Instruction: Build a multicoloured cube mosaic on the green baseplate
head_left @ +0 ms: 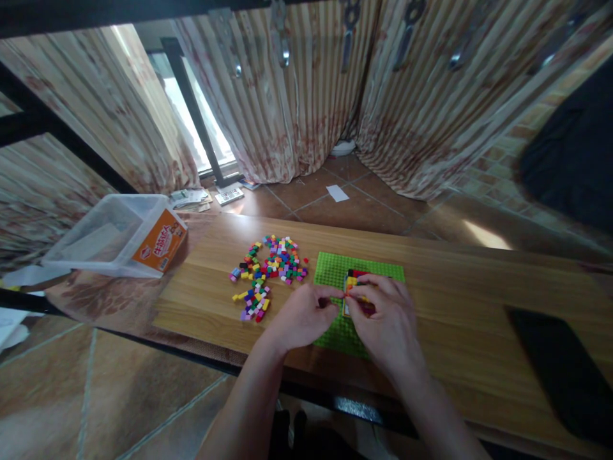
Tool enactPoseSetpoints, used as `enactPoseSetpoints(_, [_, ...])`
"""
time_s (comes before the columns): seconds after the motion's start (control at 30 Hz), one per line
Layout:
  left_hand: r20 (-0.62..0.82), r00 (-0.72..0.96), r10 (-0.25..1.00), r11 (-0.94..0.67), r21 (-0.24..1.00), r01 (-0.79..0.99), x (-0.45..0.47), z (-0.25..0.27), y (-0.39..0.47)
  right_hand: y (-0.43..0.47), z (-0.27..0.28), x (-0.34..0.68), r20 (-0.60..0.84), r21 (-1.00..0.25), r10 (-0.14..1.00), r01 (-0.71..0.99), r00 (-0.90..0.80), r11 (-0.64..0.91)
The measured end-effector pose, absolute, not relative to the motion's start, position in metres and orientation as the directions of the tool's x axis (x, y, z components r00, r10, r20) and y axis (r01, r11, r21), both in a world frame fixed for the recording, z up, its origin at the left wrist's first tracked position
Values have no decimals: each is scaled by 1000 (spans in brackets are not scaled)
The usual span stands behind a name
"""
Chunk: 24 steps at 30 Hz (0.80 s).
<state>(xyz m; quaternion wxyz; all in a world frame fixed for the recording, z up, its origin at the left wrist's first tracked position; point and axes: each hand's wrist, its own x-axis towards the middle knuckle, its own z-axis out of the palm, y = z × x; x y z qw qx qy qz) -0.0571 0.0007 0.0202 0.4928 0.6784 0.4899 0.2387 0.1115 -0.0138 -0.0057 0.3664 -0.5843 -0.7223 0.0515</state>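
On the green studded baseplate (pixel 330 268) stands a low build of toy bricks (pixel 352 281) in yellow, red, white and other colours, partly covered by my fingers. My right hand (pixel 387 316) is over it, thumb and index finger pinched on a tiny red brick (pixel 346 295). From the left, my left hand (pixel 309 316) reaches in with its index finger stretched out to the same spot. Its thumb is apart from that finger, and its other fingers are curled. Whether the left fingertip touches the red brick is hard to tell.
Left of the baseplate lies a loose spread of small coloured bricks (pixel 285 259) on the wooden tabletop (pixel 205 287). Farther left is a clear plastic bin (pixel 110 255) with an orange label. A dark flat slab (pixel 560 370) rests at the right. Striped curtains (pixel 297 115) hang behind.
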Motion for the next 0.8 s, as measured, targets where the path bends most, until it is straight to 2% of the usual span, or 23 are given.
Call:
enactPoseSetpoints(0.53, [-79, 482, 873, -172, 875, 453, -57, 23, -3, -17, -2, 115, 438, -611, 898, 748, 46, 260])
enactPoseSetpoints(0.8, [-88, 494, 865, -177, 869, 463, -56, 24, -3, -14, -14, 120, 488, -561, 859, 810, 157, 171])
